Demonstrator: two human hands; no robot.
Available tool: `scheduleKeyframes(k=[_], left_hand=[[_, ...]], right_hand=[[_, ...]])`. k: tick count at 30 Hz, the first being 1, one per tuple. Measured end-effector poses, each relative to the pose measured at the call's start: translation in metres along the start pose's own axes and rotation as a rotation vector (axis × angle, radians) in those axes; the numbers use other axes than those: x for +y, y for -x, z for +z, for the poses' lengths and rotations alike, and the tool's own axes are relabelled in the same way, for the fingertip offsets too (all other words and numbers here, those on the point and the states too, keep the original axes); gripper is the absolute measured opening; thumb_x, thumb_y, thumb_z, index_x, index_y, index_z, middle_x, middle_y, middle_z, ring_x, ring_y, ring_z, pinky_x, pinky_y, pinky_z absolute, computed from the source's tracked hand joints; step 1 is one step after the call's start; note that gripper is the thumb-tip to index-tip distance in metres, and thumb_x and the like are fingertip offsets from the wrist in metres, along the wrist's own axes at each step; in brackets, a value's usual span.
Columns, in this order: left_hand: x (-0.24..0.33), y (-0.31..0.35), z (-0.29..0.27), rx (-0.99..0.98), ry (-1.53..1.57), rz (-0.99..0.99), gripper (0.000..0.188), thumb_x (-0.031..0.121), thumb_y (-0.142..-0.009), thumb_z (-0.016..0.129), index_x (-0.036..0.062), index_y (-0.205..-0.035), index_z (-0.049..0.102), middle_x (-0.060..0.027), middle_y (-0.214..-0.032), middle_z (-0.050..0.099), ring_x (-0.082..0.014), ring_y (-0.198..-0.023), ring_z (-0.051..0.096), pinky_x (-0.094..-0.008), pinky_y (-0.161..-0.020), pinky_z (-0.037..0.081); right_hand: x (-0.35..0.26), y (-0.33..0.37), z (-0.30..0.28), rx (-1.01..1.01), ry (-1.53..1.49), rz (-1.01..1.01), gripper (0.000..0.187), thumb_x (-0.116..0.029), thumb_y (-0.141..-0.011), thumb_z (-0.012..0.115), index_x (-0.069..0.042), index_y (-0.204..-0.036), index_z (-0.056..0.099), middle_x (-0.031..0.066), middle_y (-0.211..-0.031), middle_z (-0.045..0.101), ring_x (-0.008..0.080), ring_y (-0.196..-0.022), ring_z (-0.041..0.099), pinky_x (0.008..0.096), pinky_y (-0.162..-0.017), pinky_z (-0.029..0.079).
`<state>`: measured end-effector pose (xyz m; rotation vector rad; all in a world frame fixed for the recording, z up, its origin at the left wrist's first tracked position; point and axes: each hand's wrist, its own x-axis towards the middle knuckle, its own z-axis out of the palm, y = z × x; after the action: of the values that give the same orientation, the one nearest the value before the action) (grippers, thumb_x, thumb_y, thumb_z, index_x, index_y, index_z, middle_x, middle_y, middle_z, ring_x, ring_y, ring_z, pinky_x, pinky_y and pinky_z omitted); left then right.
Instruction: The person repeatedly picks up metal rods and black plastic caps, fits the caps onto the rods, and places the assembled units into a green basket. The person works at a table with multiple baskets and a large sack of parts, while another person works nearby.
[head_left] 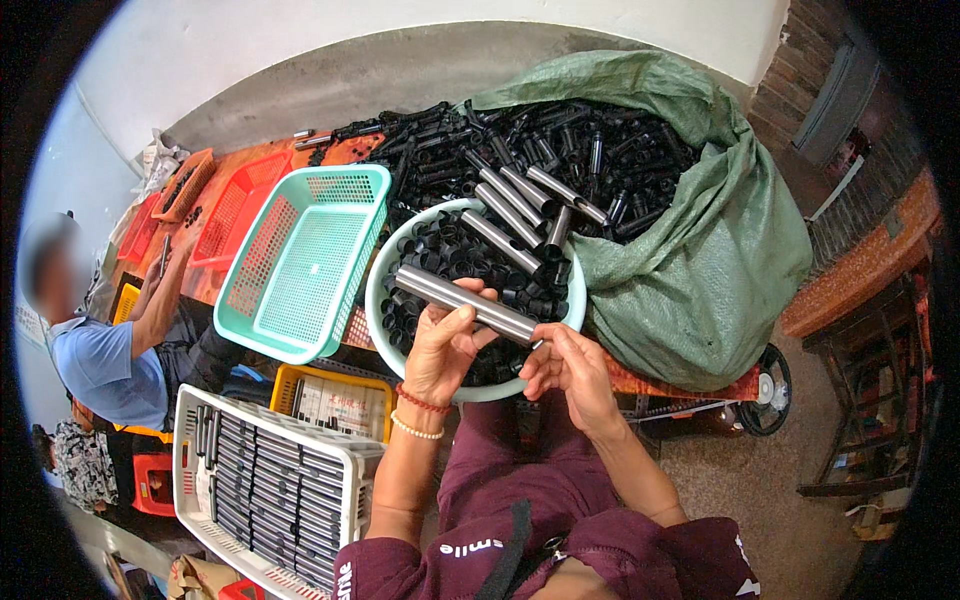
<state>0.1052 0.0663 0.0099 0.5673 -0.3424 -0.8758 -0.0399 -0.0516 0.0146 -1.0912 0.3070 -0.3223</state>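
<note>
A smooth silver metal tube (455, 297) lies slantwise across my left hand (440, 350), whose thumb and fingers close round its middle. My right hand (578, 380) has its thumb and fingertips pinched at the tube's right end; whether a small part is between them is hidden. Below both hands stands a pale green round basin (576, 312) filled with short black plastic rings (400, 325). Several more metal tubes (500, 243), some with a slot cut in them, rest on the basin's far side and lean over the black parts (590, 140) behind it.
A green woven sack (690, 290) surrounds the black heap at right. Left of the basin sits a turquoise basket (231, 300). A white crate (355, 480) packed with tubes stands lower left, beside a yellow crate (383, 405). Another person (115, 360) works at the far left.
</note>
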Motion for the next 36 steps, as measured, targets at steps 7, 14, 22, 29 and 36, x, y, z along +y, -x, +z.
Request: scheduleKeyframes(k=[7,14,22,29,36], left_hand=[[-0.01,0.004,0.022,0.203,-0.355,0.138,0.026,0.006,-0.075,0.069,0.003,-0.098,0.059,-0.0058,-0.09,0.062,-0.0129,-0.077,0.061,-0.024,-0.065,0.054],[-0.009,0.01,0.043,0.079,-0.799,0.348,0.032,0.005,-0.071,0.074,0.0016,-0.1,0.061,-0.0018,-0.09,0.057,-0.01,-0.082,0.057,-0.0225,-0.07,0.046],[-0.015,0.005,0.051,-0.005,-1.106,0.595,0.031,0.01,-0.065,0.077,0.0024,-0.093,0.064,-0.0049,-0.088,0.059,-0.0147,-0.081,0.056,-0.0258,-0.072,0.044],[0.005,0.002,0.041,-0.196,-0.907,0.259,0.033,-0.001,-0.072,0.063,0.0013,-0.104,0.063,-0.0107,-0.105,0.061,-0.0192,-0.099,0.058,-0.0285,-0.085,0.046],[0.024,0.003,0.034,-0.394,-0.381,-0.334,0.061,0.034,-0.087,0.055,-0.0072,-0.127,0.035,-0.0221,-0.1,0.06,-0.0257,-0.084,0.064,-0.0341,-0.074,0.053]], right_hand=[[-0.001,-0.007,0.019,0.01,0.125,-0.197,0.031,-0.019,-0.091,0.049,-0.003,-0.118,0.045,0.0079,-0.08,0.056,0.0143,-0.059,0.06,0.0242,-0.053,0.051],[-0.001,-0.025,-0.01,-0.028,-0.381,0.068,0.027,-0.026,-0.092,0.046,-0.005,-0.108,0.051,0.0049,-0.071,0.058,0.0124,-0.05,0.054,0.0257,-0.044,0.046],[0.006,-0.027,-0.01,0.03,-0.488,0.184,0.027,-0.029,-0.092,0.046,-0.008,-0.107,0.053,0.0005,-0.076,0.059,0.0099,-0.054,0.054,0.0243,-0.045,0.043],[-0.025,-0.03,-0.017,0.056,-0.206,-0.011,0.022,-0.026,-0.09,0.048,-0.008,-0.101,0.054,-0.0013,-0.066,0.054,0.0084,-0.046,0.05,0.0188,-0.039,0.037],[-0.105,-0.062,0.024,-0.334,0.91,-0.408,0.021,-0.024,-0.081,0.058,-0.003,-0.083,0.058,0.0079,-0.066,0.057,0.0162,-0.059,0.056,0.0307,-0.055,0.043]])
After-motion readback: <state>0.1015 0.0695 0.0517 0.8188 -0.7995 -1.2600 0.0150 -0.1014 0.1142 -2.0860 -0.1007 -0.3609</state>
